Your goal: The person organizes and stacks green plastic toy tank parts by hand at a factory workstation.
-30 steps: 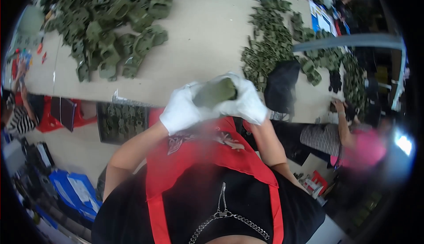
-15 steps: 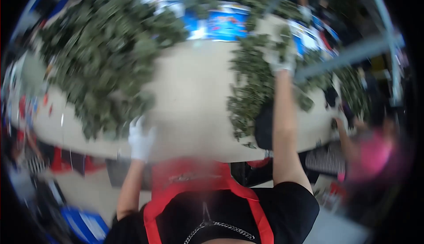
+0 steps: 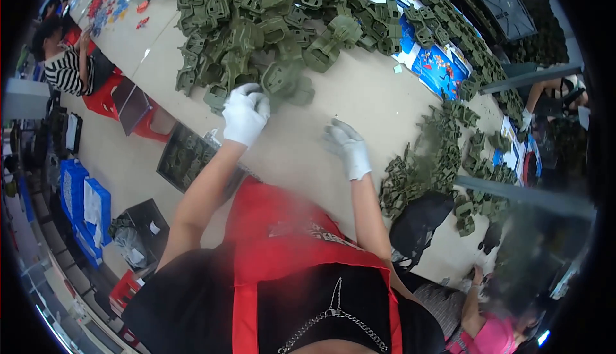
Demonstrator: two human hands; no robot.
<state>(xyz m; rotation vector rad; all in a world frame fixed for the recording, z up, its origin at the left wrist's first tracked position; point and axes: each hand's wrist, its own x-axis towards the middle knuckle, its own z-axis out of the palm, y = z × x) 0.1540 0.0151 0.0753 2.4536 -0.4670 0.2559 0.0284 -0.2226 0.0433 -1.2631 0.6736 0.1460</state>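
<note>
Left hand (image 3: 245, 113) closed on a green part (image 3: 282, 78) at the pile (image 3: 269, 14) edge, upper centre; right hand (image 3: 348, 147) open, empty, over bare counter (image 3: 359, 91).

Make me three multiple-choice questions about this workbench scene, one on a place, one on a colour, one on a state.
1. Where is the left hand?
A at the edge of the big heap of olive-green moulded plastic parts
B on the floor
C on the red apron

2. What colour are the gloves?
A blue
B white
C black

3. What does the right hand hold?
A a box
B a green part
C nothing, fingers spread over the beige tabletop

Answers: A, its glove touches the heap's edge; B, both gloves are white; C, its palm is empty.
</note>
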